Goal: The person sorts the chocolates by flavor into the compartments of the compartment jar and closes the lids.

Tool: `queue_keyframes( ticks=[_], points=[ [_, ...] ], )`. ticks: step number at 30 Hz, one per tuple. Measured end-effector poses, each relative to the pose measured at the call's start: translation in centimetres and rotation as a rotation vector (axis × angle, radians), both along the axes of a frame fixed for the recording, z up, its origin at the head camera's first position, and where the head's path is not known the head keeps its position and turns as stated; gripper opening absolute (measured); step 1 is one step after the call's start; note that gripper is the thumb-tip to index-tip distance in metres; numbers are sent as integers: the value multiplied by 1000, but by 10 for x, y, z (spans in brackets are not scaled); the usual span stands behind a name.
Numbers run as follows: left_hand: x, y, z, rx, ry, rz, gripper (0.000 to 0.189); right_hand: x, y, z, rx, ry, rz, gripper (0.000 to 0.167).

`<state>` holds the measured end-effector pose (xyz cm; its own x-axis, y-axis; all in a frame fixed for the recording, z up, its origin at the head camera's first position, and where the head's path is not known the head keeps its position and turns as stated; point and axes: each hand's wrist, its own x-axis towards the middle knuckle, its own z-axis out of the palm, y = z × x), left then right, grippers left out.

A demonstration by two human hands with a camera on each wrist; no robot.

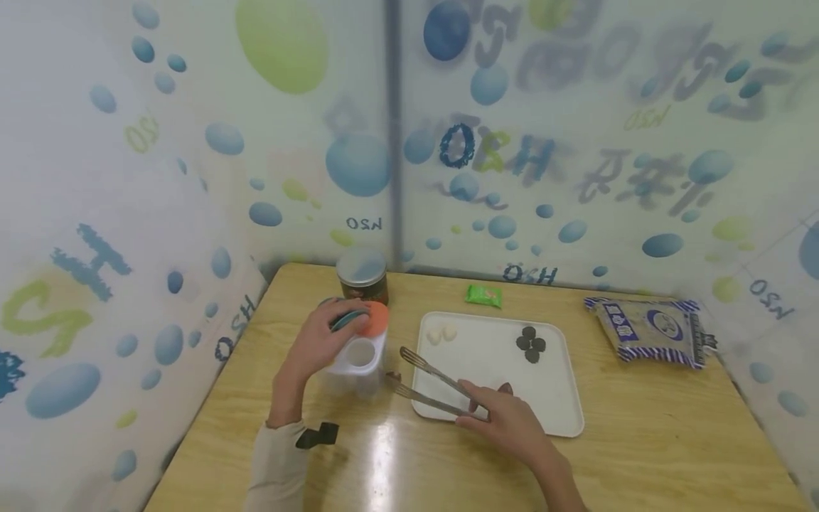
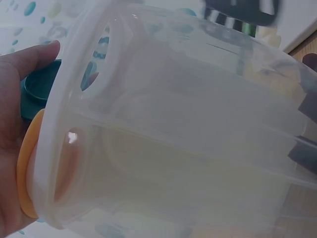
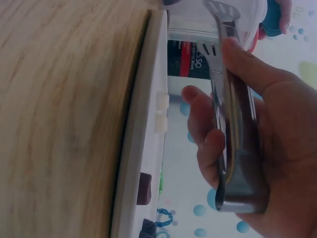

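Observation:
My left hand (image 1: 320,338) is over a clear plastic container (image 2: 188,119) with round openings in its white top. It holds a teal cap (image 2: 42,84) between thumb and fingers. An orange cap (image 1: 375,320) sits beside it on the container's top, and the nearer round opening (image 1: 360,353) is uncovered. My right hand (image 1: 512,423) grips metal tongs (image 3: 237,134), whose arms are spread and point toward the container. Below the tongs lies a white tray (image 1: 486,377) with pale pieces (image 1: 441,333), several black pieces (image 1: 531,345) and a dark brown piece (image 3: 144,188) near my right hand.
Behind the container stands a jar (image 1: 363,277) with a silver lid and a dark coffee label. A green packet (image 1: 483,295) lies behind the tray. At the right is a clipped, blue-striped bag (image 1: 652,331). Patterned walls (image 1: 358,163) border the wooden table (image 1: 652,427).

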<state>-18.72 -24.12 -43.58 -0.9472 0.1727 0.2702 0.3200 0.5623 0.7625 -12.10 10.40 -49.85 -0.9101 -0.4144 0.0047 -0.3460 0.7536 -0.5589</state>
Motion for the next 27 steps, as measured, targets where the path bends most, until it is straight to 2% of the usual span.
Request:
queue_keyframes(
  ticks=[1,6,13,16,20,27],
  points=[
    [0,0,-1,1,0,-1,28,0,-1,0,18,-18,8,62],
    [0,1,-2,4,-13,-8,30,-3,-4,5,133,15,32,60],
    [1,0,1,9,4,-1,28,-22,-16,26,305,104,134,52],
    [1,1,2,12,2,-8,29,-25,-19,32,330,89,156,50],
    [-1,2,2,9,-9,-22,31,-24,-20,33,350,49,143,47],
    [1,-1,1,10,-14,3,32,-21,-19,28,345,77,163,45]
  ],
)
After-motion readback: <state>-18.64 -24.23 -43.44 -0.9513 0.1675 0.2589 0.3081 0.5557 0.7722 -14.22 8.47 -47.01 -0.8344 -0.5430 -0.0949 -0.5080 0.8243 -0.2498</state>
